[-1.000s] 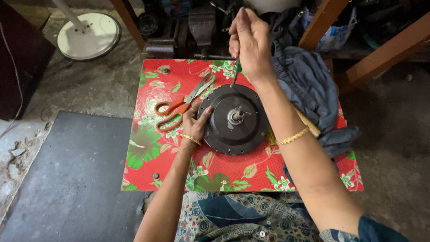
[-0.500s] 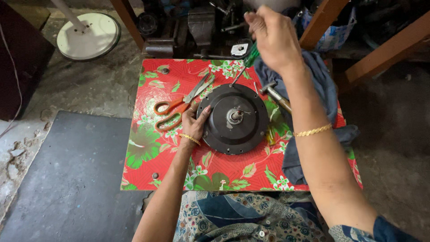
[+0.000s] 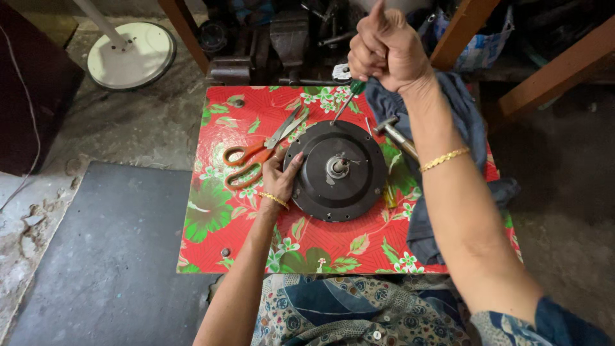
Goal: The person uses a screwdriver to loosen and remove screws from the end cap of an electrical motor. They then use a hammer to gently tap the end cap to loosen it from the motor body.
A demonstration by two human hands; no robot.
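Lowered since before, right hand fists a screwdriver above the floral table; left fingers spread.

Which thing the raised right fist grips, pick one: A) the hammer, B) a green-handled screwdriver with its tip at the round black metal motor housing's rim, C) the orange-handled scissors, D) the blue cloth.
B: the right hand is closed on the green-handled screwdriver, its shaft slanting down to the round black metal motor housing; the orange-handled scissors lie flat on the table.

Right hand fisted, left hand flat
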